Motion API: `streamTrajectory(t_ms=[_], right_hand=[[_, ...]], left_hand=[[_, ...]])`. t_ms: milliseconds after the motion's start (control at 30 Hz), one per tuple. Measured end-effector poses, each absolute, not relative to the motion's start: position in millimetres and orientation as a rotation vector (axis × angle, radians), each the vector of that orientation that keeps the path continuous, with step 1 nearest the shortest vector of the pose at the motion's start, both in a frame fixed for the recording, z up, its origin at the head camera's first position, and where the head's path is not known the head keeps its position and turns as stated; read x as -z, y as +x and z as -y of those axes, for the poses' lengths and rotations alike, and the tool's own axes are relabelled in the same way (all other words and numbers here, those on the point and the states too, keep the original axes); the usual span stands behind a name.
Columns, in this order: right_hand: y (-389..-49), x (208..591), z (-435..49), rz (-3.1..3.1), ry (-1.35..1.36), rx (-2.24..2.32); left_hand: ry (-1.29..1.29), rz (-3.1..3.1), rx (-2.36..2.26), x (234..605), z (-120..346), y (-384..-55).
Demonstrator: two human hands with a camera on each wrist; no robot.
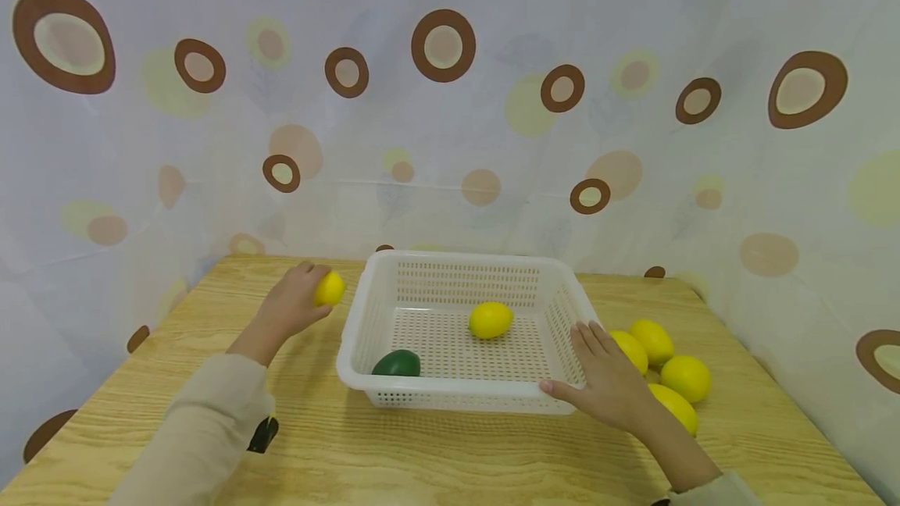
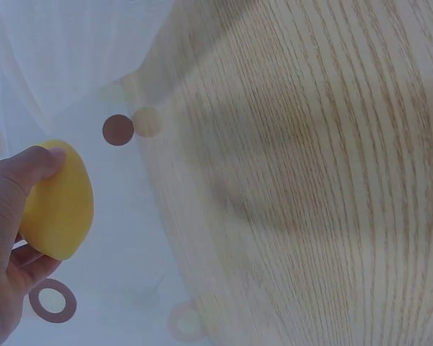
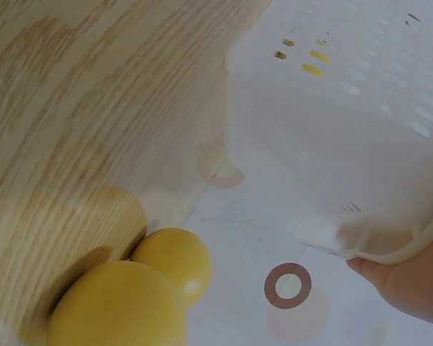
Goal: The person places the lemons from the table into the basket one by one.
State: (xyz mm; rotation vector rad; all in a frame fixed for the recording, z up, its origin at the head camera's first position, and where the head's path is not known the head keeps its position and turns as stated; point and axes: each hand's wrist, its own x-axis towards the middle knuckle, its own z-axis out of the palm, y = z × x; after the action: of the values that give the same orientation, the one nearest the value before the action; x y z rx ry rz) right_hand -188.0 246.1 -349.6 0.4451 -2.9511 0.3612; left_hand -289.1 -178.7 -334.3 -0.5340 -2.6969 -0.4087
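"So, from your remote station, what is the left hand (image 1: 294, 299) doing?"

"On my head view, it grips a lemon (image 1: 330, 288) just left of a white plastic basket (image 1: 464, 387), thumb and fingers curled around the fruit. My left wrist view shows the same hold, the lemon framed against a patterned cloth (image 1: 457, 131)."

"And the right hand (image 1: 608, 377)?"

"Resting on the basket's right side, at the near corner: fingers straight over the side rim, thumb stretched out along the front one. It holds no fruit."

"What lies inside the basket?"

"Two pieces. A second lemon (image 1: 491, 320) sits on the slotted floor, right of center; a green fruit (image 1: 397, 364) lies in the front left corner, partly hidden by the rim."

"Anything else on the wooden table (image 1: 492, 459)?"

"Four more lemons (image 1: 685, 379), bunched right of the basket, some partly covered by the right hand and wrist. A small dark object (image 1: 263, 434) shows beside the left sleeve (image 1: 204, 420); I cannot tell what it is."
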Motion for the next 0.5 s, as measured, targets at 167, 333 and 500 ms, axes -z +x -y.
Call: streamTrajectory(t_ms=[167,333,500], right_hand=[[-188.0,349.3,-246.1,2.949,0.448,-0.363],[-187.9,348.7,-245.7,2.949,0.445,-0.37],[-188.2,348.5,-245.4,2.953,0.441,-0.388]], left_hand=[[-0.539,2.691,0.404,329.5,174.7,-288.9],[-0.535,2.708,0.4,324.2,171.3,-288.3],[-0.56,2.683,0.385,322.0,169.2,-289.0]])
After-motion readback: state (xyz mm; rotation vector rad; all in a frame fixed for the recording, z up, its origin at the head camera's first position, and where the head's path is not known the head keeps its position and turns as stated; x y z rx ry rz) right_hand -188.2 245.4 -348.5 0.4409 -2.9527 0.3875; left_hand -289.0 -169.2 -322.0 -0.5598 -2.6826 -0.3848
